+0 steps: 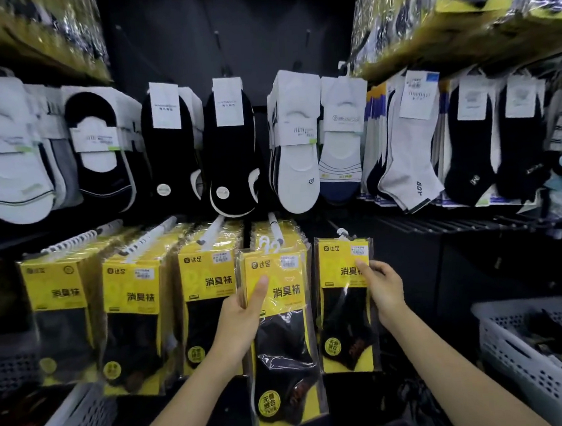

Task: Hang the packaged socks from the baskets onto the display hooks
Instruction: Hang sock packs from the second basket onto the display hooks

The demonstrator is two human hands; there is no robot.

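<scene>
Head camera looks down a dark sock aisle with a black back panel point(227, 33). My left hand point(240, 318) grips a yellow sock pack point(285, 339) by its left edge, thumb curled over the front and fingers behind. The pack's white hanger sits just in front of the tip of a display hook point(275, 226). My right hand point(381, 292) pinches the right edge of a second pack point(343, 308), thumb on the front. Its hanger is up by a bare peg, though I cannot tell whether it is actually on it. To the left, three full rows of matching yellow packs point(140, 306) hang from white-tipped hooks. Above them runs a row of loose-carded black and white socks point(232, 149), with more bagged stock overhead. A black wire shelf point(440, 225) runs off to the right. A white perforated basket point(515, 346) with packs in it stands low on my right, and another basket point(71, 423) sits low on my left.
</scene>
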